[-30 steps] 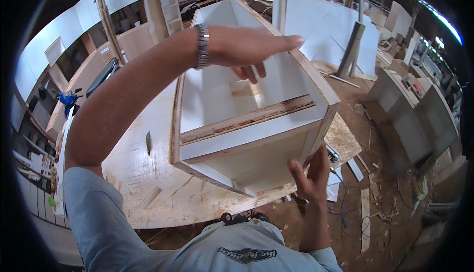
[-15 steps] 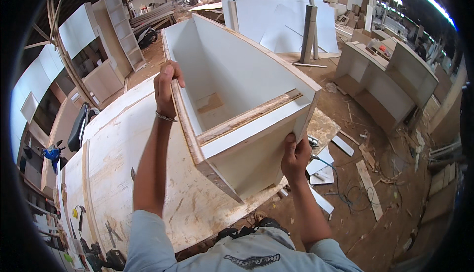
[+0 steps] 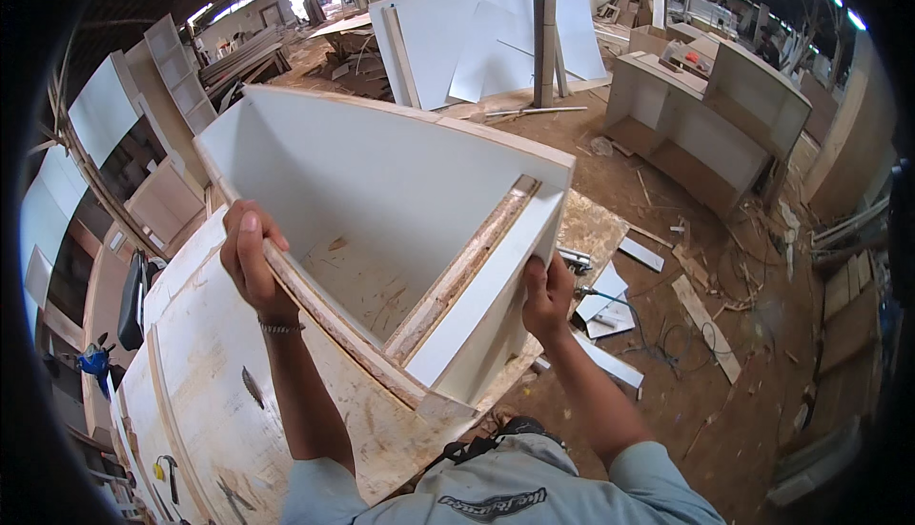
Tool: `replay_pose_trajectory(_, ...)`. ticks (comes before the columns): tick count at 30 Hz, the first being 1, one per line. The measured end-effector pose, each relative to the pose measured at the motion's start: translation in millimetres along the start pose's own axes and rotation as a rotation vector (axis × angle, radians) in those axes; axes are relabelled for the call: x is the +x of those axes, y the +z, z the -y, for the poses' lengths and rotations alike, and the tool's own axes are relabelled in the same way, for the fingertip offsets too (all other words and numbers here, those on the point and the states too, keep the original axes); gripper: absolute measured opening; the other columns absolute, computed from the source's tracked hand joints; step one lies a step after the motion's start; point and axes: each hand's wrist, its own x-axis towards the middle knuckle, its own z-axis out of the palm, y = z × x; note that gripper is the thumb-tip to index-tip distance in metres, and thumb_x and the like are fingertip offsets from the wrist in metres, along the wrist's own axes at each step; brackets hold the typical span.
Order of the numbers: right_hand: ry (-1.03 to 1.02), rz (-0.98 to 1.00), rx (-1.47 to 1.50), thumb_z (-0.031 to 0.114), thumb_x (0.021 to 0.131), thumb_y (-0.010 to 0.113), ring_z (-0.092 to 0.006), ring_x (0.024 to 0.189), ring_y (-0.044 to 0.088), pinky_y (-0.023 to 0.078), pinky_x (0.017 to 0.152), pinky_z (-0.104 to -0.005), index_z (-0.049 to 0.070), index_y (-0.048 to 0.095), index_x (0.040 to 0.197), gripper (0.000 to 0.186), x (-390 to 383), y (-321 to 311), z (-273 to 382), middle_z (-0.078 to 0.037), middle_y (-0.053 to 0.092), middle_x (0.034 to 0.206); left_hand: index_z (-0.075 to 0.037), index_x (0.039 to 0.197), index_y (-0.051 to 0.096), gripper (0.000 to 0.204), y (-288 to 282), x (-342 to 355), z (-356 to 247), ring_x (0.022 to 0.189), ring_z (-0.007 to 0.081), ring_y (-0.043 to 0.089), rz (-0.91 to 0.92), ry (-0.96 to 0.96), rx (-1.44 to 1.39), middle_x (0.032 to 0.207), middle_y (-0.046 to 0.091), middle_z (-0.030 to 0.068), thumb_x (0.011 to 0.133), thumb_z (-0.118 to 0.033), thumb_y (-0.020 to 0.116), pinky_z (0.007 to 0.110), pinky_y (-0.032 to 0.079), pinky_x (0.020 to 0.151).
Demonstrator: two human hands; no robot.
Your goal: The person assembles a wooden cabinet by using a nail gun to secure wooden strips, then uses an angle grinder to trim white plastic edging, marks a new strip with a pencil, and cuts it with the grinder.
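An open-topped cabinet box (image 3: 372, 163), white inside with raw wooden edges and a crosspiece (image 3: 467, 263) across its near right end, rests tilted over a worn, pale work board (image 3: 210, 401). My left hand (image 3: 252, 253) is closed over the box's near left rim. My right hand (image 3: 547, 294) grips the box's right end, thumb up along the panel. Just beyond it lies a metal air tool (image 3: 575, 260) with a hose, partly hidden. A hammer (image 3: 169, 475) and pliers (image 3: 233, 494) lie at the board's lower left, along with a thin dark piece (image 3: 252, 389).
Cabinet carcasses (image 3: 696, 125) stand on the dusty floor to the right, among offcuts (image 3: 705, 330) and hoses. Large white sheets (image 3: 486, 39) and a post (image 3: 543, 53) stand behind. Cabinets and shelving (image 3: 173, 77) line the left, with a blue object (image 3: 93, 358) nearby.
My left hand has come down from across the box to its near left rim. The box has swung round, its far end moving leftward and nearer, and my right hand still holds its near end.
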Motion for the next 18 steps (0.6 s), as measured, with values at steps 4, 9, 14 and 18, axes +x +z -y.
replay_pose_trajectory(4,0.071,0.081,0.088,0.036,0.106,0.057,-0.008,0.076,0.051,0.043,0.068,-0.0261,-0.001,0.062,0.116,0.038,2,17,1,0.002,0.058,0.082,-0.005,0.062,0.041,0.041,-23,-6,-15,0.074,0.0188,0.04,-0.018,-0.034,0.1,0.065,0.042,0.0056,0.1,-0.02,0.038,0.035,0.035,0.073)
replay_pose_trajectory(9,0.122,0.143,0.203,0.029,0.104,0.059,-0.0117,0.096,0.057,0.046,0.084,-0.0286,-0.001,0.058,0.124,0.037,10,6,1,-0.005,0.062,0.102,0.0,0.079,0.055,0.032,-30,17,-75,0.075,0.0183,0.054,0.357,-0.211,0.378,0.074,0.057,0.007,0.102,-0.021,0.051,0.032,0.043,0.074)
replay_pose_trajectory(14,-0.392,-0.03,-0.056,0.011,0.091,0.072,-0.0276,0.109,0.061,0.046,0.099,-0.0393,0.002,0.052,0.13,0.044,49,-11,34,-0.017,0.061,0.121,0.002,0.108,0.067,0.031,29,35,-149,0.095,0.0222,0.07,0.729,-0.28,0.249,0.094,0.07,0.0131,0.094,-0.026,0.067,0.034,0.054,0.087)
replay_pose_trajectory(18,-0.75,-0.007,-0.292,0.011,0.084,0.082,-0.0265,0.094,0.063,0.052,0.08,-0.0358,0.008,0.057,0.121,0.045,68,-11,63,-0.013,0.062,0.108,0.003,0.118,0.066,0.043,67,36,-172,0.103,0.0273,0.071,1.012,-0.006,0.441,0.11,0.071,0.0176,0.086,-0.024,0.078,0.037,0.057,0.088)
